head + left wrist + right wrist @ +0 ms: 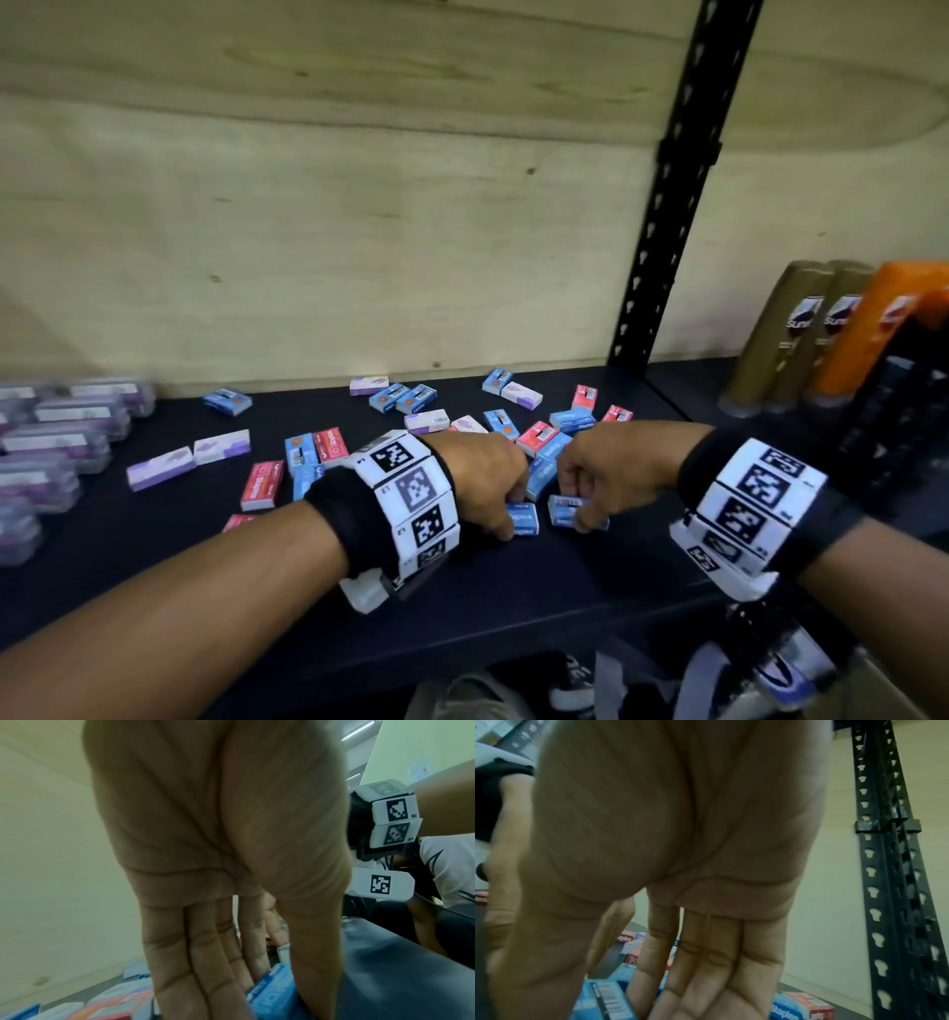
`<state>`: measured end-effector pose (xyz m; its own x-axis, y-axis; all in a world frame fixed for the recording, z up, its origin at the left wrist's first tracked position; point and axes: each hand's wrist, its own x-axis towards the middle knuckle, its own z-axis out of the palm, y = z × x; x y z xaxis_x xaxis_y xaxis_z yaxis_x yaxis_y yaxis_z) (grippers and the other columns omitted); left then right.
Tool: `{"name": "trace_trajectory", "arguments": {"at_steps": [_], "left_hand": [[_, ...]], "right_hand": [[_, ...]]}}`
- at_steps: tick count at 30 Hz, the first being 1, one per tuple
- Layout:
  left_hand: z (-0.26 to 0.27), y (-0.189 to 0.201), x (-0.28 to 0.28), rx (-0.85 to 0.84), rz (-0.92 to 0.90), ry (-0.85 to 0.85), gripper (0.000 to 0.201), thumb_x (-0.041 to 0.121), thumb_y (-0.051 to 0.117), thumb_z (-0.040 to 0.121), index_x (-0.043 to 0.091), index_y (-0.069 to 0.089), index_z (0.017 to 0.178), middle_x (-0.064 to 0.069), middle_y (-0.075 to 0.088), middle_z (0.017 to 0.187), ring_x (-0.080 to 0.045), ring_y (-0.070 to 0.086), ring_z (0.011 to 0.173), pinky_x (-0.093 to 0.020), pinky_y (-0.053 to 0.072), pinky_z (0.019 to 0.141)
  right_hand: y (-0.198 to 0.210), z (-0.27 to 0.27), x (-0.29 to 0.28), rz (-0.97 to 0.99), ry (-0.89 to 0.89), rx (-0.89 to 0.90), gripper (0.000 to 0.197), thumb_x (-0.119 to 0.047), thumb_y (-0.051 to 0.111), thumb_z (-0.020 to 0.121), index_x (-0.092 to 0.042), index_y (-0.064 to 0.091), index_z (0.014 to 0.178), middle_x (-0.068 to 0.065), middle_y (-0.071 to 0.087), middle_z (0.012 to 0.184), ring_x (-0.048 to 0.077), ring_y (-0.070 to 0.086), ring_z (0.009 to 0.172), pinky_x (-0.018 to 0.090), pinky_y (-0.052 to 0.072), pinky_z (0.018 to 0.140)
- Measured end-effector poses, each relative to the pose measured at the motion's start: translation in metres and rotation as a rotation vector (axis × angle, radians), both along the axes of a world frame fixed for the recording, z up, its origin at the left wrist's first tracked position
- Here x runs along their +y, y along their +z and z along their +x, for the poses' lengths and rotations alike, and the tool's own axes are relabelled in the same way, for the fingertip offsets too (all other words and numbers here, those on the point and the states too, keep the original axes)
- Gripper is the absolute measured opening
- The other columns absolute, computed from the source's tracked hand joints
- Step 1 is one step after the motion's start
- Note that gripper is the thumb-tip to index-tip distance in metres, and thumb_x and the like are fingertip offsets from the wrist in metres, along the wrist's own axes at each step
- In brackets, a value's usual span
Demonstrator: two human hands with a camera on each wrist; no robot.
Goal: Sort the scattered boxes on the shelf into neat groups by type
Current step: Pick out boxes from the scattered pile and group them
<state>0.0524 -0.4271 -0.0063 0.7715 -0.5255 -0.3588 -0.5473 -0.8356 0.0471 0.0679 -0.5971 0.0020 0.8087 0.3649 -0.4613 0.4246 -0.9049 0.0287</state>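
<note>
Small blue, red [262,485] and white-purple boxes [160,467] lie scattered on the black shelf [154,545]. My left hand [506,511] reaches down near the shelf's middle and pinches a blue staples box [524,520] between thumb and fingers; the same blue box [272,992] shows in the left wrist view. Just to its right, my right hand [575,506] grips another blue box [567,514] lying on the shelf; the right wrist view shows its barcode side [605,1000] between thumb and fingers. Both hands sit close together, a small gap between them.
Clear plastic cases with purple labels [56,442] are stacked at the far left. A black perforated upright [662,205] stands behind on the right, with gold bottles [791,334] and an orange one [868,339] beyond it. A plywood wall backs the shelf.
</note>
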Motion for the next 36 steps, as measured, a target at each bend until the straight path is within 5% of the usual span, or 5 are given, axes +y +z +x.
{"name": "trace_trajectory", "arguments": {"at_steps": [12,23,28,36], "left_hand": [[0.000,-0.001,-0.005,0.012,0.000,-0.004,0.036,0.037,0.072,0.085,0.020,0.064,0.115,0.004,0.058,0.097,-0.017,0.057,0.090,-0.029,0.049,0.073],[-0.003,-0.006,0.000,0.036,-0.049,0.033,0.043,0.047,0.070,0.084,0.019,0.063,0.117,0.004,0.062,0.104,-0.017,0.059,0.096,-0.034,0.053,0.083],[0.001,0.003,0.037,0.055,-0.073,0.140,0.045,0.055,0.065,0.085,0.024,0.063,0.117,0.006,0.066,0.107,-0.014,0.061,0.095,-0.035,0.052,0.089],[0.017,0.025,0.148,-0.054,-0.013,0.389,0.023,0.038,0.069,0.087,0.023,0.070,0.104,0.008,0.068,0.097,-0.012,0.062,0.089,-0.027,0.049,0.081]], "right_hand": [[0.001,-0.010,0.013,0.038,0.075,-0.009,0.023,-0.039,0.076,0.081,-0.028,0.066,0.099,-0.010,0.068,0.090,0.009,0.058,0.078,0.029,0.051,0.079],[0.001,-0.005,0.005,-0.029,0.025,0.034,0.028,-0.040,0.079,0.079,-0.028,0.067,0.102,-0.011,0.070,0.093,0.006,0.059,0.077,0.025,0.047,0.071],[0.016,0.002,0.010,-0.044,0.032,0.011,0.038,-0.047,0.077,0.078,-0.033,0.062,0.110,-0.014,0.062,0.093,0.006,0.055,0.081,0.024,0.042,0.072],[0.041,0.043,0.079,0.094,0.186,-0.100,0.030,-0.041,0.073,0.085,-0.032,0.062,0.112,-0.017,0.059,0.086,0.014,0.062,0.081,0.027,0.046,0.075]]}}
